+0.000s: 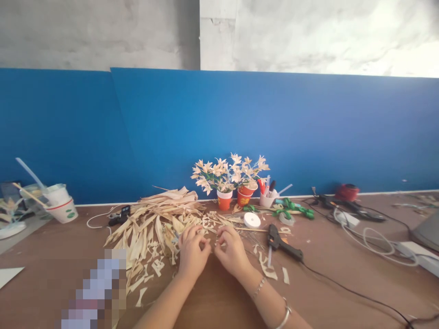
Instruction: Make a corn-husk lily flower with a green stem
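My left hand (192,252) is closed, its fingers curled in and the thumb pressed toward them at the edge of a heap of dried corn husks (178,201). Close beside it, my right hand (231,250) makes a pinch, with thumb and forefinger together. Anything in either pinch is too small or hidden to name. Cut husk scraps (157,266) lie left of my left hand. Beyond the hands stands a white round spool (252,220). A black hot glue gun (284,244) rests right of my right hand, its nozzle near a curved husk offcut (267,267).
Husk flowers (222,176) stand in red paper cups (224,200) by the blue partition (274,123). Green tape pieces (295,209) and a pen cup (266,200) are nearby. Cables (377,246) cover the right. At left stands a white paper cup (63,211).
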`<state>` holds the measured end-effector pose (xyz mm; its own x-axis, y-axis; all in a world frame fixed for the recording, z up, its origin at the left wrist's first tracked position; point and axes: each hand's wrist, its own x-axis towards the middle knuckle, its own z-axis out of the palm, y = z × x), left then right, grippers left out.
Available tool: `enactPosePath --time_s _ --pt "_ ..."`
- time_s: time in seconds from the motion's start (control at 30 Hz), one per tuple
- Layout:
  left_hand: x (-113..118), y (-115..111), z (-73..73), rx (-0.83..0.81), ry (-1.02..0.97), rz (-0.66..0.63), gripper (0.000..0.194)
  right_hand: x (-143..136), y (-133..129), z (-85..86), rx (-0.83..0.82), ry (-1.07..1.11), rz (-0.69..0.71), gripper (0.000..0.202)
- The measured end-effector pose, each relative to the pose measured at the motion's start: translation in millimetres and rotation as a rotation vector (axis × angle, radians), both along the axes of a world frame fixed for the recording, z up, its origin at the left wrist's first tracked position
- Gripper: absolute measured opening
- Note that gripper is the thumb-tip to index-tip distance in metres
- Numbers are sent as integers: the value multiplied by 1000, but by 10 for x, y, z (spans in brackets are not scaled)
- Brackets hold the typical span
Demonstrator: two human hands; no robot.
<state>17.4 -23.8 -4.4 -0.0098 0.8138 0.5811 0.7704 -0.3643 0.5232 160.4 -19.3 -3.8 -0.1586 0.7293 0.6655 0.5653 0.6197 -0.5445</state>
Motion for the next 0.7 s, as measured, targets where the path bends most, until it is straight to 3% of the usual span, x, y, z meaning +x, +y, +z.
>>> enactPosePath --time_s 0.2,0.4,0.7 --pt "-40 36 -18 0 10 -45 16 45 9 17 -97 -13 0 15" --pt "-26 -1 -12 40 71 -119 16 41 0 -16 -72 -125 27 12" --pt "45 -28 -13 -7 37 -47 17 -26 -16 -41 27 -178 5 14"
